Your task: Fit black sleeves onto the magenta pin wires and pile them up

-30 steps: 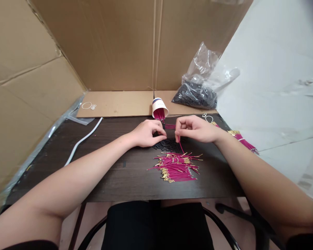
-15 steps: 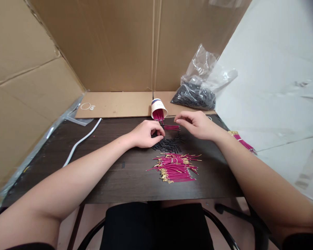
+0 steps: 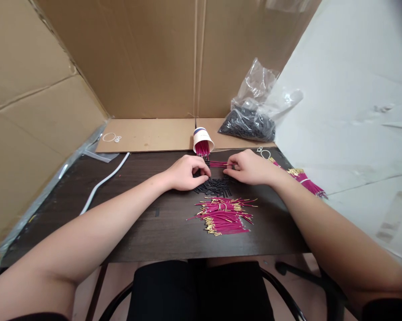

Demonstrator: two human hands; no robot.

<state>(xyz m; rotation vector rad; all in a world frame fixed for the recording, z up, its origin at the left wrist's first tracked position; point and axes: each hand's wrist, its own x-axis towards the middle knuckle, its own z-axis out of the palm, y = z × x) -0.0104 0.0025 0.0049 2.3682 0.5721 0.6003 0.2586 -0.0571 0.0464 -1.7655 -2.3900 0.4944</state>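
Observation:
My left hand [image 3: 186,172] rests on the dark table [image 3: 147,232], its fingers curled and its thumb and forefinger pinched together at the left edge of a heap of short black tubes [image 3: 215,187], apparently on one of them. My right hand [image 3: 251,167] lies opposite it, pinching the end of a magenta wire [image 3: 217,164] from a small group lying in front of a tipped paper cup [image 3: 203,141]. Nearer me lies a loose pile of magenta wires with gold tips [image 3: 226,216].
A clear bag of black tubes [image 3: 251,121] sits at the back right, and a tied bundle of magenta wires [image 3: 304,179] at the right edge. A white cable [image 3: 104,180] and rubber bands [image 3: 112,137] lie at the left. Cardboard walls [image 3: 137,58] enclose the back and left.
My right hand dropped a wire it held above the pile, reached toward the cup, and now pinches a wire there. My left hand has stayed put.

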